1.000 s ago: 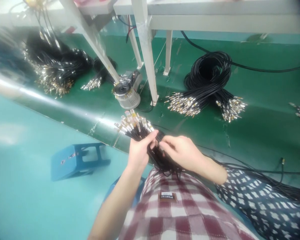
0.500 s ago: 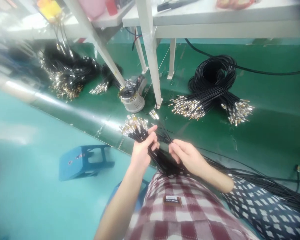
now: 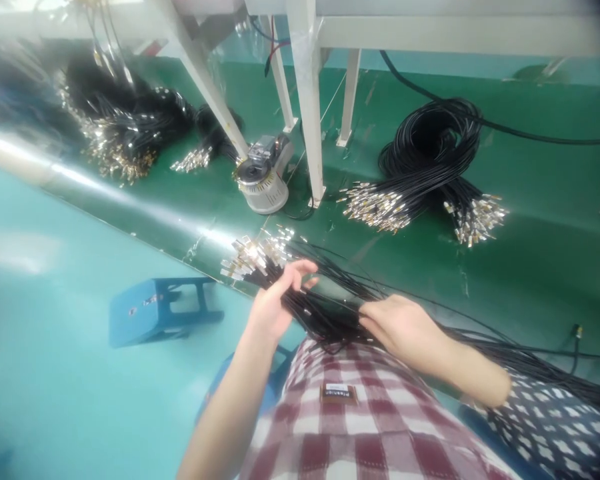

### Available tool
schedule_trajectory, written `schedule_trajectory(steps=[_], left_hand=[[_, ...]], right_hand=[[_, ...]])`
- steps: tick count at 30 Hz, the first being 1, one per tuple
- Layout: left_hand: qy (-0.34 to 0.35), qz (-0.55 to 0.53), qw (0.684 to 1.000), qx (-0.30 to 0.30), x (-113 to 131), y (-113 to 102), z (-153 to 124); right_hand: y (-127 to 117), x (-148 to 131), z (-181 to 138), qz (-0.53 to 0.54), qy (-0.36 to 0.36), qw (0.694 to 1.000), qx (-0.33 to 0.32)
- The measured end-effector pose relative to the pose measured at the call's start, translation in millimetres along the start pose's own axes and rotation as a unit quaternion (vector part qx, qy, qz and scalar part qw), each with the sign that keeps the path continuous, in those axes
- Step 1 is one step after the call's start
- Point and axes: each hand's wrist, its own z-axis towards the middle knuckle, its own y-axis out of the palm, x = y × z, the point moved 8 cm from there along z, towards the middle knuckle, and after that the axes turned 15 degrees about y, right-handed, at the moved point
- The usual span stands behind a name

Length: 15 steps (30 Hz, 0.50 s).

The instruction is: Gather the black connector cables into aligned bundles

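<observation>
1. The near edge of the green floor (image 3: 480,273) slants down from the left border toward the lap, meeting smooth turquoise floor (image 3: 55,387).
2. Near that edge, the cable bundle (image 3: 307,310) lies across the left hand (image 3: 275,303), its bright metal ends fanned toward the slanting edge.
3. The left fingers curl around the bundle just behind those ends; the right hand (image 3: 400,327) has its fingers narrowed on thin black strands (image 3: 347,305), how many I cannot tell.
4. A stretch of green floor separates both hands from the thick black coil (image 3: 430,143), round with two crossing, silver-tipped tails.
5. Past the slanting edge, a blue plastic stool (image 3: 160,310) lies tipped, well apart from the left hand.
6. A squat grey ribbed device (image 3: 263,187) stands beside white counter legs (image 3: 307,100).
7. Checked cloth (image 3: 370,433) covers the lap; the right sleeve (image 3: 555,413) is dark with pale patches.
</observation>
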Motion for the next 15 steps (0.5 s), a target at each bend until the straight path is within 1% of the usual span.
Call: schedule_trajectory(steps=[3, 4, 5, 7, 8, 9, 10, 12, 13, 15], left_hand=[[0.026, -0.043, 0.999, -0.016, 24, 21, -16], [0.043, -0.054, 0.997, -0.017, 32, 23, -21], [0.058, -0.062, 0.996, -0.013, 36, 21, -24], [0.068, -0.074, 0.995, 0.022, 32, 6, -27], [0.057, -0.077, 0.994, 0.054, 24, -5, -26], [0.040, -0.078, 0.992, 0.088, 13, -18, -26], [0.024, -0.078, 0.990, 0.119, 2, -30, -27], [0.012, -0.081, 0.985, 0.152, -13, -44, -28], [0.014, -0.083, 0.985, 0.153, -16, -46, -29], [0.020, -0.085, 0.986, 0.140, -17, -44, -32]], right_hand=[[-22, 2, -8, 0.025, -0.030, 0.999, 0.002], [-26, 5, -10, 0.045, -0.037, 0.998, -0.012], [-26, 9, -10, 0.069, -0.041, 0.996, -0.041], [-12, 20, -5, 0.113, -0.031, 0.984, -0.133], [-2, 26, 3, 0.125, -0.013, 0.977, -0.172], [9, 32, 14, 0.128, 0.011, 0.973, -0.193], [19, 37, 30, 0.121, 0.039, 0.974, -0.189], [32, 39, 71, 0.091, 0.093, 0.983, -0.126], [38, 37, 92, 0.075, 0.119, 0.986, -0.091], [54, 27, 131, 0.055, 0.155, 0.985, -0.052]])
